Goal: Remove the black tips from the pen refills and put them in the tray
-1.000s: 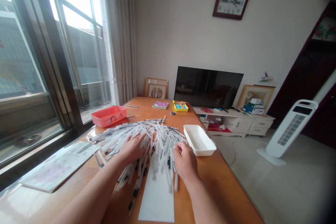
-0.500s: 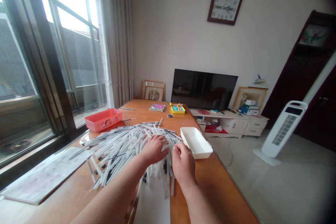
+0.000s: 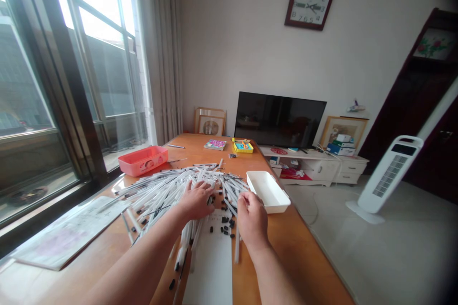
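A large pile of slim white tubes (image 3: 164, 186), which look like pen barrels, is heaped on the table, with thin dark rods among them. My left hand (image 3: 195, 201) lies palm down over the middle of the pile, fingers stretched and thumb apart, touching the tubes. At the pile's right edge, beside the white tray (image 3: 270, 198), my right hand (image 3: 252, 217) is closed in a pinch; whatever its fingers hold is hidden. Several small black caps (image 3: 225, 226) lie between my hands, some on a white sheet of paper (image 3: 211, 267).
A red plastic box (image 3: 143, 162) stands left of the pile, near the window. A flat printed booklet (image 3: 60, 238) lies at the left. Farther back are a colourful book (image 3: 215, 145), a yellow box (image 3: 242, 146) and a pen (image 3: 176, 146). The wooden table's edge (image 3: 311, 233) runs along the right.
My left hand has moved left, and tubes have shifted left with it, uncovering black caps and more of the white paper. My right hand stays nearly in place, still pinched. The view has shifted slightly.
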### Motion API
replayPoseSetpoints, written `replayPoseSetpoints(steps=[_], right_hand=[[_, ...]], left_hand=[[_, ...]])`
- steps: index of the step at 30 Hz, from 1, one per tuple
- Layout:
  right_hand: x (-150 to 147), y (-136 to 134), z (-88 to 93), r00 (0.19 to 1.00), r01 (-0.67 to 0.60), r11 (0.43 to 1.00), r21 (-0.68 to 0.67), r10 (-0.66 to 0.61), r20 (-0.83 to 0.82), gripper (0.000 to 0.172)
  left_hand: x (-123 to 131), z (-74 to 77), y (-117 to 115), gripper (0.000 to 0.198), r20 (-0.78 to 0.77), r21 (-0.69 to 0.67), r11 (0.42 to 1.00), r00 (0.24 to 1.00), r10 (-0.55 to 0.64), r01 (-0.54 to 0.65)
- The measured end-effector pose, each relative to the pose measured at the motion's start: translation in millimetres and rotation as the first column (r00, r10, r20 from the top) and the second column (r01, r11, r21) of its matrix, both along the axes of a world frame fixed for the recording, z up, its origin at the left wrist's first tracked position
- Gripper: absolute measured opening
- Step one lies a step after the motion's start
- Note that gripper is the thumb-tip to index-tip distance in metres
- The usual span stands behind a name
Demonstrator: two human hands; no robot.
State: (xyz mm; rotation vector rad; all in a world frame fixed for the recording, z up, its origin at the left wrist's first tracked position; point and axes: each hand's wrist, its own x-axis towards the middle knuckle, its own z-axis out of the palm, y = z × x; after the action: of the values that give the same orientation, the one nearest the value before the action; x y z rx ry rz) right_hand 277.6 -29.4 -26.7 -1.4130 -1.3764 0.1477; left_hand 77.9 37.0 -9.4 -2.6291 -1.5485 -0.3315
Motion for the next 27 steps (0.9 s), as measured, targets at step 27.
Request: replayPoseSetpoints(steps=[27], right_hand=[[9, 3, 7.7, 0.91, 0.135, 0.983, 0.121, -0.074, -0.408, 0.033]], left_hand=[[102, -4.7, 31, 0.045, 0.034, -0.009, 0.988, 0.988, -0.153, 0.153]])
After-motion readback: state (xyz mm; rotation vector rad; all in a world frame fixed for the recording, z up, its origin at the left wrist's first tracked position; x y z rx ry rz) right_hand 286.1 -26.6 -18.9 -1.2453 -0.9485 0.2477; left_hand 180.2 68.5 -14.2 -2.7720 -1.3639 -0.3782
